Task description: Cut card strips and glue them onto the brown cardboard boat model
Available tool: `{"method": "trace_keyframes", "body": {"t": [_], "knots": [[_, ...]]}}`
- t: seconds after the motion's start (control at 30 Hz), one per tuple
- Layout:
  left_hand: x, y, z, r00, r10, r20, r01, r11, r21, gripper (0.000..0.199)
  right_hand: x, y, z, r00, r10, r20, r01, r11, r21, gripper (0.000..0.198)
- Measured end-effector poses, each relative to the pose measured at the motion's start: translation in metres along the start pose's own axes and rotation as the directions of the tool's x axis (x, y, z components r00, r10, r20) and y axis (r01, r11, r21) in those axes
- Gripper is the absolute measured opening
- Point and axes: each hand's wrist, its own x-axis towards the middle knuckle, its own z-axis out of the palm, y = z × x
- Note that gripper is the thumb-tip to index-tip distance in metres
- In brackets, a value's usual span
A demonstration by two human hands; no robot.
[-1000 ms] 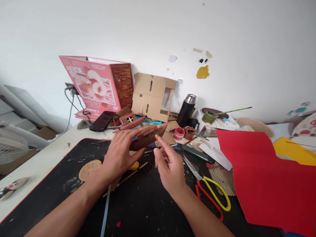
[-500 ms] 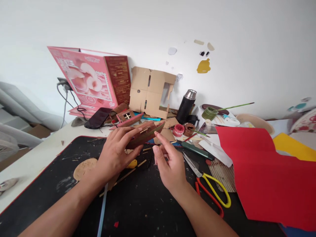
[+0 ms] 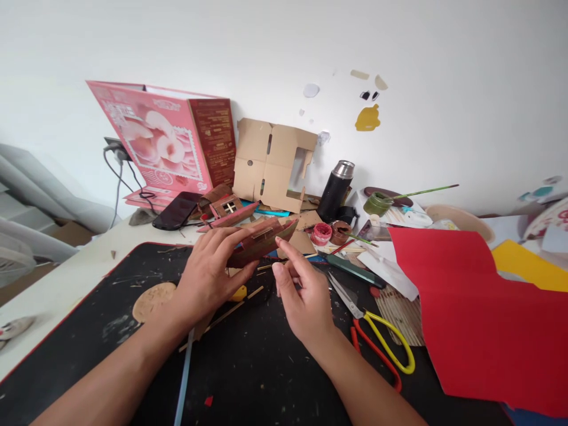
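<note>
A small model boat (image 3: pixel 261 241), painted brownish red with a greenish side, is held tilted above the black mat by my left hand (image 3: pixel 212 266). That hand's fingers lie over the far side and its thumb presses underneath. My right hand (image 3: pixel 306 296) is at the boat's right end. Its index finger reaches to the hull, seemingly touching it, while the thumb stands apart and the other fingers curl. Nothing shows between them. Behind the boat sits another red model piece with a white-barred window (image 3: pixel 229 207). Thin wooden sticks (image 3: pixel 235 310) and a yellow object (image 3: pixel 239 293) lie below.
Scissors (image 3: pixel 368 319) and a green-handled cutter (image 3: pixel 352 269) lie right of my right hand. Beyond stand open paint jars (image 3: pixel 320 234) and a black thermos (image 3: pixel 336 190). Red paper (image 3: pixel 479 325) covers the right side. A phone (image 3: pixel 176 211) and pink box (image 3: pixel 164 139) are at back left.
My right index finger has shifted slightly left along the boat's side. The left hand and the boat are nearly still.
</note>
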Motion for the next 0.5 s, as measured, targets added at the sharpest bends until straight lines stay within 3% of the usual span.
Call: {"method": "trace_keyframes", "body": {"t": [0.5], "knots": [[-0.0007,0.0,-0.0003,1.0,0.022,0.008,-0.022,1.0,0.007,0.048,-0.0025,0.0054,0.0031,1.0,0.007,0.015,-0.007,1.0,0.007,0.05]]}}
